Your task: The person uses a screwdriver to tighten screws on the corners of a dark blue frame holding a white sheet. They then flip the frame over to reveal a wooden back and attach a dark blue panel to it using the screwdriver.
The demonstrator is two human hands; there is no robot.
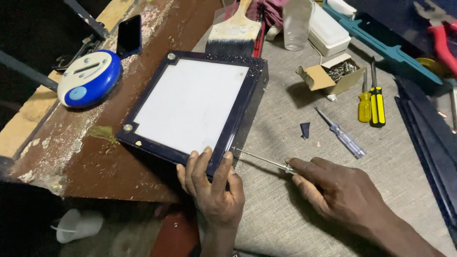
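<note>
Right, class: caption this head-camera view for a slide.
Left hand steadies a dark framed panel while right hand drives a screwdriver into its corner.

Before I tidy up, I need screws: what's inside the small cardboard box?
The cardboard box lies open, holding a heap of small silvery screws. Anything beneath that heap is covered.

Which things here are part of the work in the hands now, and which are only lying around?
In use:
- dark box with white panel, gripped at its corner by the left hand
- screwdriver in the right hand, tip at the box corner

Lying about:
- paintbrush
- carton of screws
- yellow screwdrivers
- clear-handled screwdriver
- blue and white round device
- phone
</note>
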